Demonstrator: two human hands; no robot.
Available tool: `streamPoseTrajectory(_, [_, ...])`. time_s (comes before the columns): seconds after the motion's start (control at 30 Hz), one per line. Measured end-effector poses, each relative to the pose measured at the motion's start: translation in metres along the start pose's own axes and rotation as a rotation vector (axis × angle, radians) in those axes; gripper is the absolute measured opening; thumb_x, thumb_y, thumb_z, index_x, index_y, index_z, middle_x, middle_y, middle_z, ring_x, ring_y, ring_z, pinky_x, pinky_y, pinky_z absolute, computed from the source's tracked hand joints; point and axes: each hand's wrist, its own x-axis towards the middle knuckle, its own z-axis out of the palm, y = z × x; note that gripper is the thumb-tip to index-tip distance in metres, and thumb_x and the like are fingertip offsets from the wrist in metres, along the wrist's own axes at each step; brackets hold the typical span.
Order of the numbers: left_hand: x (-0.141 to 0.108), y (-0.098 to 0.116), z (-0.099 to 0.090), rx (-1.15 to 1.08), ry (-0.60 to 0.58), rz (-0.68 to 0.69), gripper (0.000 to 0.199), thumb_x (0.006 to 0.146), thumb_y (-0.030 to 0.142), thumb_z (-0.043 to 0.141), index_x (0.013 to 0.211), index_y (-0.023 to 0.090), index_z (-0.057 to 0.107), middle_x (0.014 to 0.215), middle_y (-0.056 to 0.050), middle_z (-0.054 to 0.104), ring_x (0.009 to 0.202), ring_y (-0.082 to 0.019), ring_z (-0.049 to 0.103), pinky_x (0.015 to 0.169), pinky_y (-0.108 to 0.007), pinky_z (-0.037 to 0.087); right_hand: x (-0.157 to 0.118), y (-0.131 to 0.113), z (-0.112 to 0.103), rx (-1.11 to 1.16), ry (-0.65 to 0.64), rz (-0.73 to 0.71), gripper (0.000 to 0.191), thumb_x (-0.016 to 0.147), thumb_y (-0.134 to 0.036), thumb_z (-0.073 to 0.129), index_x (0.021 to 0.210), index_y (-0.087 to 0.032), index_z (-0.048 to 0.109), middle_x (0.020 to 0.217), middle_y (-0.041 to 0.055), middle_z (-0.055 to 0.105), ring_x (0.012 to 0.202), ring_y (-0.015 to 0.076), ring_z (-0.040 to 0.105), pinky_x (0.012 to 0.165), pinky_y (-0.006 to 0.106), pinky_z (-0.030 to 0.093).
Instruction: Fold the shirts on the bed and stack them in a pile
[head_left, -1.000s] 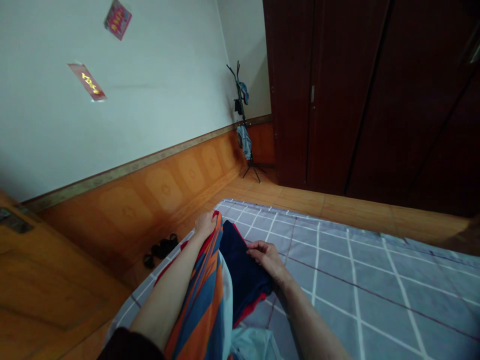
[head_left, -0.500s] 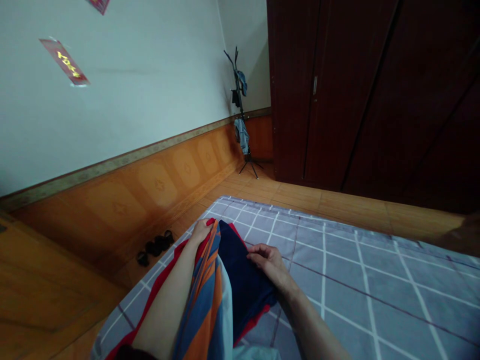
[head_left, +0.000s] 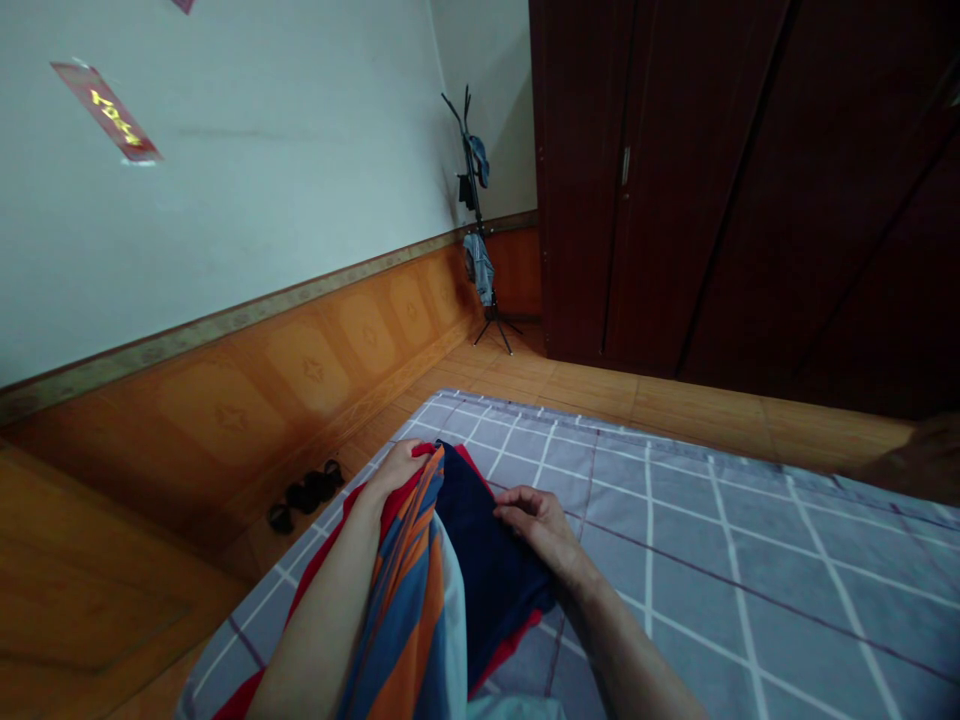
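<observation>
My left hand grips the gathered top of a striped orange and blue cloth, together with some red fabric. Beside it lies a dark navy cloth with red edges, spread over the grey checked bed cover. At the right edge of the navy cloth, my right hand has its fingers bent and pinched on the fabric edge. A pale lining shows between the striped and navy parts.
Black shoes stand on the floor left of the bed. A coat rack with clothes is in the far corner, beside a dark red wardrobe. At the lower left is a wooden piece.
The view has shifted slightly. My left hand and the bunched striped cloth have moved a little, with the cloth's top leaning further right. My right hand has stayed at the navy cloth's edge.
</observation>
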Motion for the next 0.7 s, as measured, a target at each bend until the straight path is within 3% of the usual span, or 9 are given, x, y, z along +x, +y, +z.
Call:
streamPoseTrajectory(0.1, [0.003,-0.006,0.001,0.057,-0.057,0.008,0.031,0.090,0.035,0.056,0.113,0.014,0.057,0.112,-0.007,0.059,0.095,-0.022,0.060,0.080,-0.040,0.052,0.000,0.000,0.000,0.001,-0.001,-0.003,0.021,0.059,-0.032,0.072,0.073,-0.017,0.068,0.059,-0.0003,0.064,0.050,0.0103,0.049,0.047,0.023,0.034])
streamPoseTrajectory(0.3, [0.007,-0.012,0.005,0.177,-0.050,0.056,0.023,0.080,0.034,0.059,0.083,0.013,0.067,0.078,-0.003,0.068,0.076,-0.019,0.063,0.066,-0.026,0.046,0.000,-0.001,-0.001,-0.005,0.000,-0.006,0.018,0.059,-0.030,0.070,0.072,-0.017,0.068,0.062,0.0003,0.065,0.051,0.0106,0.050,0.048,0.023,0.034])
streamPoseTrajectory(0.43, [0.008,-0.007,0.006,0.316,-0.010,0.048,0.021,0.078,0.033,0.057,0.075,0.015,0.067,0.074,-0.003,0.069,0.072,-0.019,0.062,0.061,-0.024,0.042,-0.001,-0.001,0.000,-0.009,0.003,-0.004,0.017,0.059,-0.028,0.069,0.072,-0.017,0.068,0.060,-0.0002,0.064,0.050,0.0101,0.049,0.048,0.023,0.034])
streamPoseTrajectory(0.7, [-0.001,0.010,0.009,0.592,0.031,-0.012,0.015,0.077,0.023,0.056,0.067,0.017,0.065,0.076,-0.011,0.069,0.079,-0.024,0.063,0.068,-0.029,0.040,-0.001,-0.003,0.001,-0.009,0.007,0.007,0.017,0.059,-0.026,0.067,0.073,-0.016,0.069,0.060,-0.0002,0.064,0.051,0.0096,0.048,0.048,0.022,0.032])
